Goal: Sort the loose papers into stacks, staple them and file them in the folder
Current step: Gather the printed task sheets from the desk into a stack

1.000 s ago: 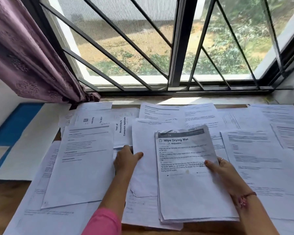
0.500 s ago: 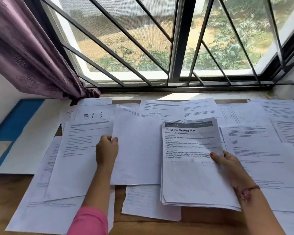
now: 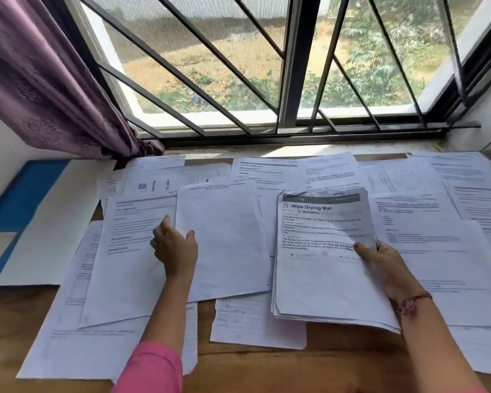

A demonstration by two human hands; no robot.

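- White loose papers [image 3: 451,251] lie all over the wooden desk [image 3: 338,364], some on top of others.
- Right hand [image 3: 386,265]: its fingers [image 3: 362,251] pinch the right edge of a stack of sheets [image 3: 323,279]. "Wipe Drying Mat" is printed on the top sheet.
- Left hand [image 3: 175,248]: its thumb is on a blank sheet [image 3: 224,242] and its other fingers curl at that sheet's left edge. I cannot tell if they go under it.
- Far to the left of the left fingers lies the blue folder [image 3: 14,211], with a white sheet on it.
- A purple curtain [image 3: 40,80] hangs past the left fingers, by the window.
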